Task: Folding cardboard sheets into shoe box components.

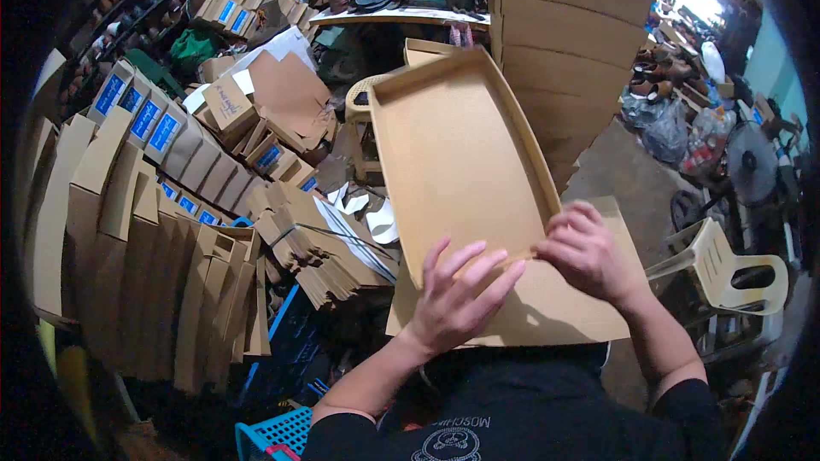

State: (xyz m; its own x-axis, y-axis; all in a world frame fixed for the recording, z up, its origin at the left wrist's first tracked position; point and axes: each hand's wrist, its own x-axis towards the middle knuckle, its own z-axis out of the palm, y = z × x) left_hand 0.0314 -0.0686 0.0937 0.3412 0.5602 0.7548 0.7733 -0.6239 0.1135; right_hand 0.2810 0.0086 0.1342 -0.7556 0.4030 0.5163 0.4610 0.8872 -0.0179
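Note:
A shallow brown cardboard box tray (pixel 461 145) with low folded walls is tilted up in front of me, its inside facing me. My left hand (pixel 457 299) lies at its near edge, fingers stretched out and apart against the low wall. At the near right corner, my right hand (pixel 585 252) has its fingers closed on the tray's wall. Beneath the tray a flat cardboard sheet (pixel 589 299) rests in front of my body. My hands partly hide the near wall.
Stacked cardboard box parts (pixel 128 239) crowd the left, beside a bundle of flat cardboard (pixel 325 243). A tall cardboard stack (pixel 572 43) rises behind the tray. To the right are a cream plastic chair (pixel 726 269) and a fan (pixel 752 162). A blue basket (pixel 278 434) sits at lower left.

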